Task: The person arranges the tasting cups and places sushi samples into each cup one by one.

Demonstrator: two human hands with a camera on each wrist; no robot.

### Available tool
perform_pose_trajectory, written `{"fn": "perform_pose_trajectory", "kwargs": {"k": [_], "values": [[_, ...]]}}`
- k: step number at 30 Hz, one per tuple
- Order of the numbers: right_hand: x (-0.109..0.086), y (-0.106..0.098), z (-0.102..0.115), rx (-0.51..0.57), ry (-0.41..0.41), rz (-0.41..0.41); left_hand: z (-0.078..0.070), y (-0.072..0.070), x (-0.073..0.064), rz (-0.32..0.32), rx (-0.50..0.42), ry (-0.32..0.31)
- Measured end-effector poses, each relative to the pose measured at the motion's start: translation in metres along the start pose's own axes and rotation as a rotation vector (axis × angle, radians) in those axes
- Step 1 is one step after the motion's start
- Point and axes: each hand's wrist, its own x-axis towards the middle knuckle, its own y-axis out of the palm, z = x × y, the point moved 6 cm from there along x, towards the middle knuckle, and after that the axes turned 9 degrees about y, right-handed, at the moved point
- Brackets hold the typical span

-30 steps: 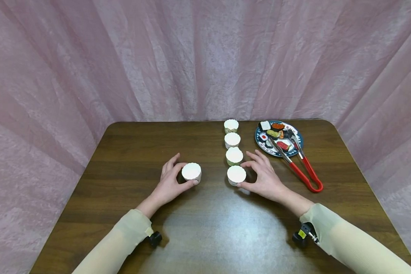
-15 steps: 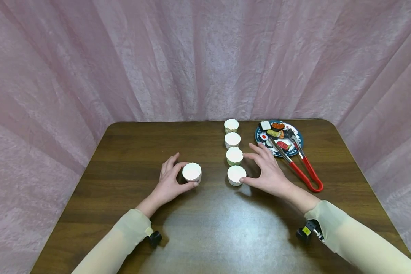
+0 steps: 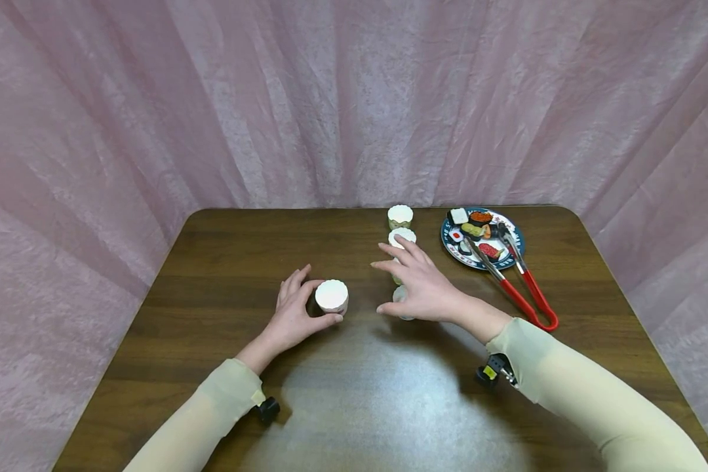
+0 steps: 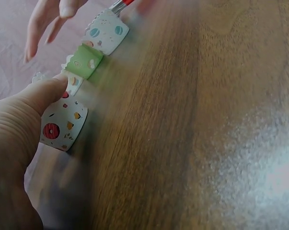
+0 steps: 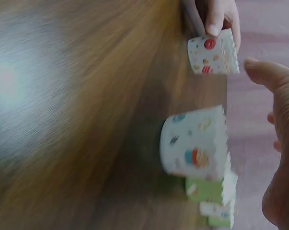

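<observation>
My left hand (image 3: pixel 292 318) holds a white paper baking cup (image 3: pixel 332 299) upright on the table, thumb at the near side and a finger at the far side. The left wrist view shows its printed donut pattern. My right hand (image 3: pixel 427 285), fingers spread and holding nothing, hovers over the near end of a row of baking cups. It partly covers the nearest white cup (image 5: pixel 194 143) and the green cup (image 5: pixel 204 189) behind it in the head view. Farther back stand a white cup (image 3: pixel 398 234) and a green-sided one (image 3: pixel 400 216).
At the back right, a blue-rimmed plate (image 3: pixel 465 261) bears several sushi pieces (image 3: pixel 480 218). Red-handled tongs (image 3: pixel 516 299) lean on it, handles reaching toward the front. A pink curtain (image 3: pixel 354 105) hangs behind the wooden table (image 3: pixel 242 249).
My right hand has let go of the nearest cup in the row, lifted, and moved left over it. The left hand and its cup have stayed nearly still.
</observation>
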Motion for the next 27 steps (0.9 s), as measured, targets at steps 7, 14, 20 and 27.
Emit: {"fn": "perform_pose_trajectory", "kwargs": {"k": [7,14,20,27], "values": [[0.026,0.021,0.024,-0.041,-0.093,0.096,-0.002,0.004,0.003,0.001,0.017,0.009],[0.045,0.034,0.036,-0.04,-0.126,0.144,-0.002,0.004,0.003,-0.002,0.024,0.015],[0.054,0.041,0.039,-0.032,-0.112,0.186,0.001,0.005,0.002,0.006,0.018,0.009],[0.061,0.046,0.041,-0.019,-0.097,0.221,0.001,0.004,0.002,0.003,0.018,0.006]]}}
